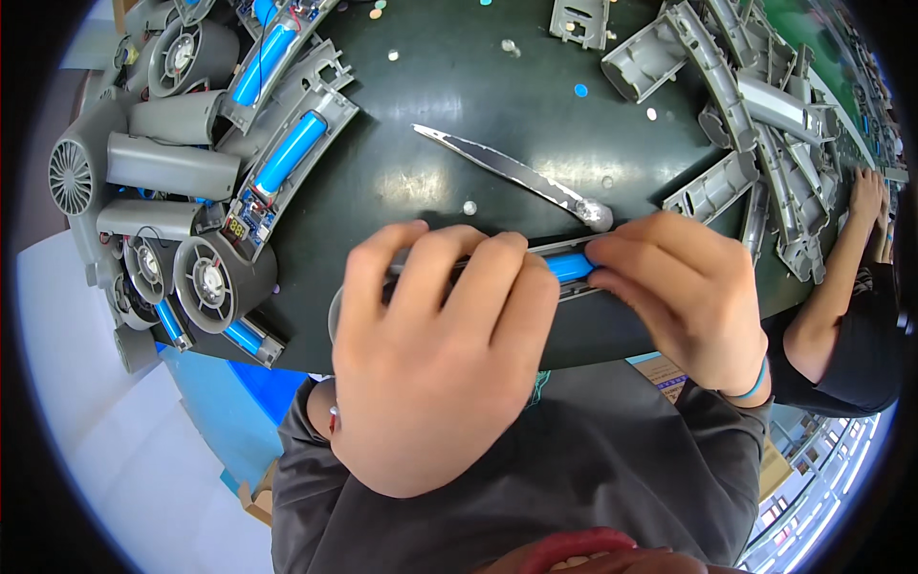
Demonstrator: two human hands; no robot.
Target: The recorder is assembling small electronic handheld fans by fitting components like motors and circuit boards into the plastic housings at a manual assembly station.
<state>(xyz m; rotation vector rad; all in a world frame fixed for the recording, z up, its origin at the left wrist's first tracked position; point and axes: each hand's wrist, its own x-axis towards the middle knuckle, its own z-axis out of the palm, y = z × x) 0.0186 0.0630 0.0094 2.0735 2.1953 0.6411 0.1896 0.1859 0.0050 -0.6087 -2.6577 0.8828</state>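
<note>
Close in front of me at the near table edge lies a grey plastic handheld-fan housing (559, 247), mostly covered by my hands. My left hand (435, 354) is curled over its left part, fingers bent down onto it and their tips hidden. A blue cylindrical battery (568, 267) shows between my hands, lying along the housing's channel. My right hand (693, 287) pinches the battery's right end between thumb and fingers. Just beyond them rests a narrow, blade-like metal tool (516, 172), its lumpy whitish end (594, 214) near my right fingers.
Grey fan bodies (172, 167), some with blue batteries and circuit boards, are piled at the left. Empty grey shell halves (717, 86) heap at the right. Small bits (580, 91) dot the dark table (421, 86). Another person's arm (832, 277) reaches in at far right.
</note>
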